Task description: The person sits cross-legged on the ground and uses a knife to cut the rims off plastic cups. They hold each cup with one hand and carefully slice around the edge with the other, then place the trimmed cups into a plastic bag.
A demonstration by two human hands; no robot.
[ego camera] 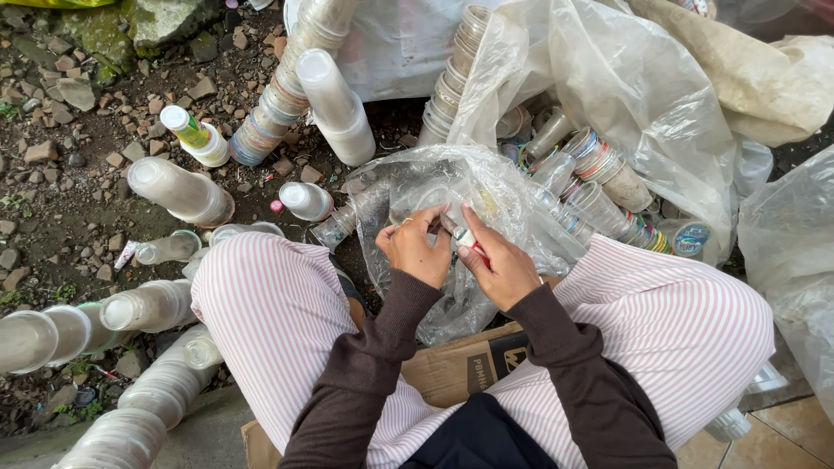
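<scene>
Left hand (415,249): pinching a small clear cup (445,219), apparently.
Right hand (499,265): gripping red-handled cutter (469,241).
Cup: above lap, over plastic bag (452,187).
Risk: blade slipping onto fingers (430,217); thin, slick plastic.

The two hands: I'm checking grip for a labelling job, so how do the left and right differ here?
The left hand pinches a clear plastic cup from the side, fingers curled, while the right hand holds a small red-handled tool with its fingers stretched forward. The left wears a ring; none shows on the right. Both have dark brown sleeves and work over a clear plastic bag.
</scene>
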